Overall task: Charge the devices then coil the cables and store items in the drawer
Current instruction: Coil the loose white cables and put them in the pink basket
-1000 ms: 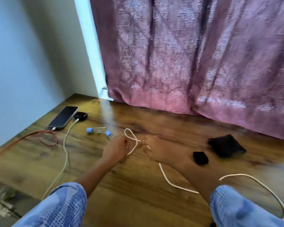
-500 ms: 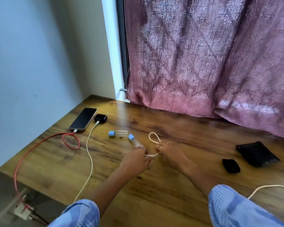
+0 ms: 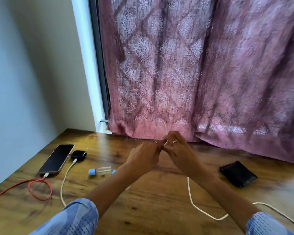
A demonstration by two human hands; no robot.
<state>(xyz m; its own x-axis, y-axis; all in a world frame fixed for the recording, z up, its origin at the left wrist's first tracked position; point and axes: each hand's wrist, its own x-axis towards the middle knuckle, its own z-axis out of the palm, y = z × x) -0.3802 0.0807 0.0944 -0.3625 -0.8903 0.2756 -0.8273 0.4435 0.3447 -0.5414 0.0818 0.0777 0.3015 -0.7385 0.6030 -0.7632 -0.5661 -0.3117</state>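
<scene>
My left hand (image 3: 145,156) and my right hand (image 3: 176,148) meet above the wooden table (image 3: 151,209), both pinching a white cable (image 3: 191,197). A small blurred loop of that cable sticks up above the fingers; the rest trails down under my right forearm and off to the right. A phone (image 3: 57,158) lies at the left with a red cable (image 3: 39,189) plugged into it. A small black device (image 3: 78,155) beside the phone has another white cable (image 3: 65,180) plugged in.
A clear bottle with a blue cap (image 3: 99,171) lies left of my left forearm. A black wallet (image 3: 238,173) lies at the right. A pink curtain (image 3: 202,73) hangs along the back edge, and a white wall (image 3: 32,73) bounds the left side.
Both hands have lifted off the table and moved toward the curtain with the cable loop between them. The camera view has tilted up and shifted.
</scene>
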